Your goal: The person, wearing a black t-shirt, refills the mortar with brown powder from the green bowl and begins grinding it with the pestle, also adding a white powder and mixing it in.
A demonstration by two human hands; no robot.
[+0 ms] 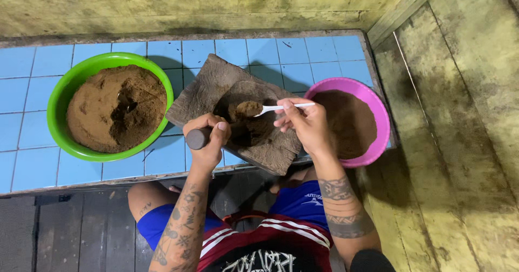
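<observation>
Fingers of the right hand (305, 123) pinch a white spoon (281, 108), its brown heap level over the stone slab (216, 91) between two bowls; left hand (210, 137) grips a dark pestle (197, 138) clear.

A low ledge of light blue tiles (51, 61) carries everything, with a dark worn edge along its front and a stained yellowish wall behind it. At its middle lies a dark stone grinding slab (216, 85), set at a slant with its near corner reaching over the ledge's front edge. Left of the slab, just beside it, stands a green plastic bowl (59, 96) heaped with brown powder. Right of the slab, touching it, sits a pink plastic bowl (381, 115) of darker brown powder at the ledge's end.
</observation>
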